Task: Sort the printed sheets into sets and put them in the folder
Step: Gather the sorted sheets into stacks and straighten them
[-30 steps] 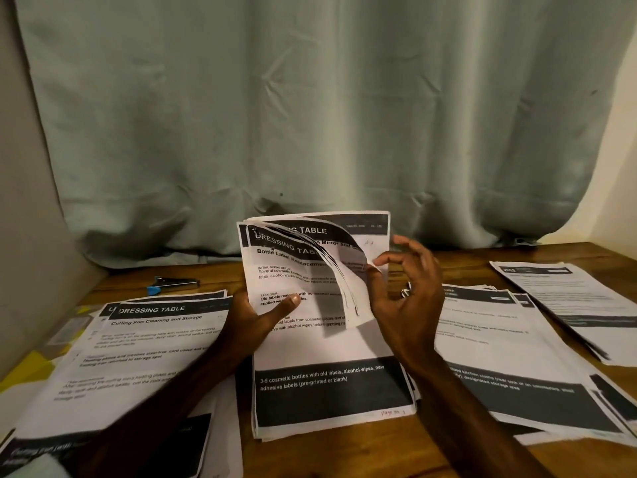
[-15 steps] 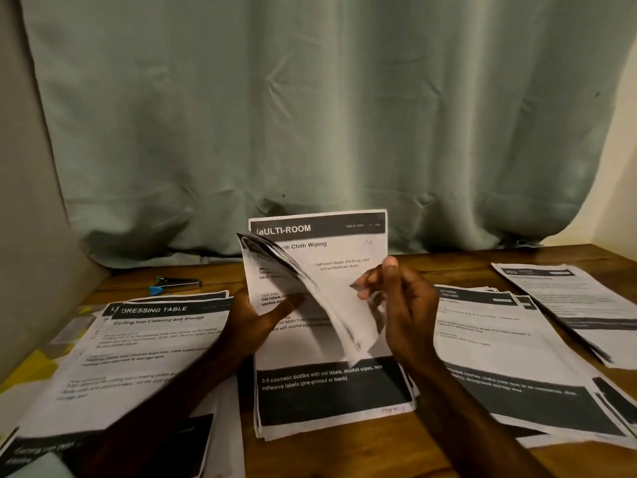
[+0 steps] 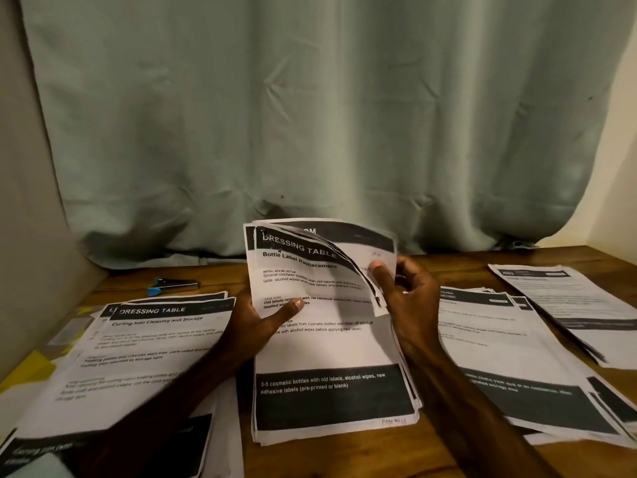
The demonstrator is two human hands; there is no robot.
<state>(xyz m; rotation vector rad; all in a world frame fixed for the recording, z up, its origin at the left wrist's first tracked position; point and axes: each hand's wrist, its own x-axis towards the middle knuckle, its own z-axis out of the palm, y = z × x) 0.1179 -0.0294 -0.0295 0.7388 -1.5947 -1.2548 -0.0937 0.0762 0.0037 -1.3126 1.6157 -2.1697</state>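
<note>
A stack of printed sheets (image 3: 331,353) stands tilted in the middle of the wooden table (image 3: 344,457), its top pages headed "DRESSING TABLE, Bottle Label Replacement". My left hand (image 3: 265,322) grips the stack's left edge, thumb on the front page. My right hand (image 3: 403,298) pinches the curled upper right corners of the front pages, with a "...OM" sheet showing behind them. A pile headed "DRESSING TABLE, Curling Iron" (image 3: 138,357) lies at the left. More piles lie at the right (image 3: 510,357) and far right (image 3: 565,305). No folder is in view.
A small stapler with a blue end (image 3: 175,284) lies at the back left of the table. A pale green curtain (image 3: 310,115) hangs right behind the table. Something yellow (image 3: 24,370) shows under the left pile.
The front pages, peeled far down half a second ago to bare a "MULTI-ROOM" sheet, have sprung back up. My right hand now pinches their upper right corners.
</note>
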